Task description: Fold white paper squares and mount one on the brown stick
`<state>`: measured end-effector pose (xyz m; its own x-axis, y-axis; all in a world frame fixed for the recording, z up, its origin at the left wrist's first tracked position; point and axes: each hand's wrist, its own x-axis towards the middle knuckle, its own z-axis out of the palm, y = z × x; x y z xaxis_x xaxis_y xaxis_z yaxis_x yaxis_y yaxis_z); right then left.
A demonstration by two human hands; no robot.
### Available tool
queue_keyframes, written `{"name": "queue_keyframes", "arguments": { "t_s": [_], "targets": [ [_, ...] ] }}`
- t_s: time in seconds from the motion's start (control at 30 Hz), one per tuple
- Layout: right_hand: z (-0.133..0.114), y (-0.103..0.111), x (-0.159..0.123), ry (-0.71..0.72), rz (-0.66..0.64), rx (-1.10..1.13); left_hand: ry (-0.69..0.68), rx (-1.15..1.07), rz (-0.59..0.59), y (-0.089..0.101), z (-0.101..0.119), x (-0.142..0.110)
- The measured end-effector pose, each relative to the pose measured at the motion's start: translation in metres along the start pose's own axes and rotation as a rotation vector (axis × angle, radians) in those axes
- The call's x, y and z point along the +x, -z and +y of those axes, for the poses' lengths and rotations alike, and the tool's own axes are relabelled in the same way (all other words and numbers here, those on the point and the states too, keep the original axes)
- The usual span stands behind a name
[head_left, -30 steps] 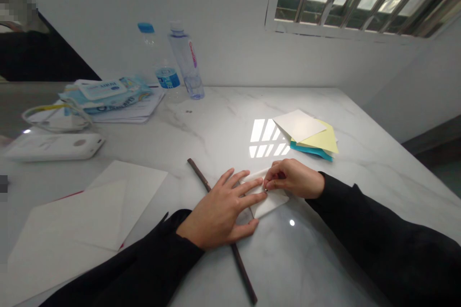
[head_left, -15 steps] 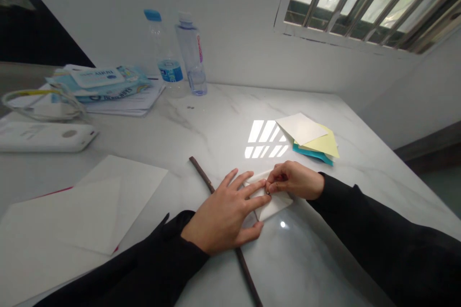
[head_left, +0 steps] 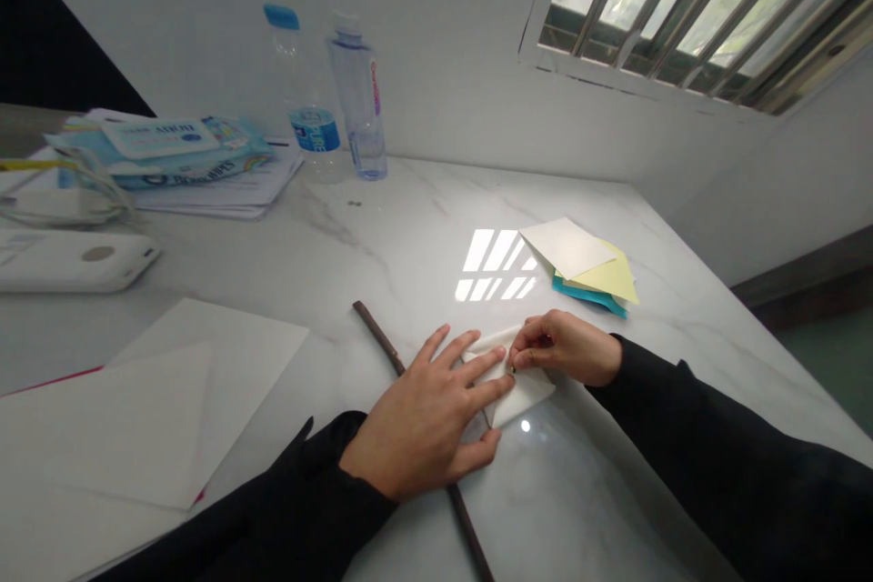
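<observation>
A small folded white paper (head_left: 524,393) lies on the marble table (head_left: 382,236) in front of me. My left hand (head_left: 426,418) lies flat on it with fingers spread, pressing it down. A thin dark stick (head_left: 382,341) runs under that hand from upper left to the near edge. My right hand (head_left: 566,347) is curled, its fingertips pinched against the paper's upper edge right beside my left fingertips.
A stack of white, yellow and teal paper squares (head_left: 587,268) lies beyond my right hand. Large white sheets (head_left: 156,400) lie at the left. At the back left stand two plastic bottles (head_left: 355,95), a wipes pack (head_left: 170,150) on papers, and a white device (head_left: 68,259).
Both hands stay on the folded paper; the right fingertips have shifted slightly along its edge. The camera has turned a little, sliding the scene leftward.
</observation>
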<state>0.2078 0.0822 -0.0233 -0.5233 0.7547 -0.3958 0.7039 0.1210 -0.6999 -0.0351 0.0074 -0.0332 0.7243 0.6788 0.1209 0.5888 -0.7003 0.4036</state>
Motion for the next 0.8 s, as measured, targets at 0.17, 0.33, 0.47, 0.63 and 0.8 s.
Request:
{"name": "queue_keyframes", "arguments": {
  "t_s": [0.17, 0.33, 0.47, 0.63, 0.8],
  "targets": [
    [-0.0052, -0.0040, -0.0016, -0.011, 0.034, -0.048, 0.007, -0.002, -0.010, 0.0001, 0.0001, 0.0004],
    [-0.0093, -0.0052, -0.0016, -0.010, 0.036, -0.062, 0.002, 0.004, 0.003, -0.0011, 0.0002, 0.0010],
    [-0.0092, -0.0062, -0.0008, -0.020, 0.053, -0.084, -0.007, 0.005, 0.015, -0.0009, 0.0002, 0.0009],
    [-0.0077, -0.0068, 0.0005, -0.022, 0.046, -0.071, 0.000, 0.000, -0.004, 0.0000, 0.0005, 0.0012],
    [-0.0073, -0.0065, 0.0004, -0.032, 0.045, -0.068, -0.007, 0.007, 0.016, 0.0002, 0.0006, 0.0010]
  ]
}}
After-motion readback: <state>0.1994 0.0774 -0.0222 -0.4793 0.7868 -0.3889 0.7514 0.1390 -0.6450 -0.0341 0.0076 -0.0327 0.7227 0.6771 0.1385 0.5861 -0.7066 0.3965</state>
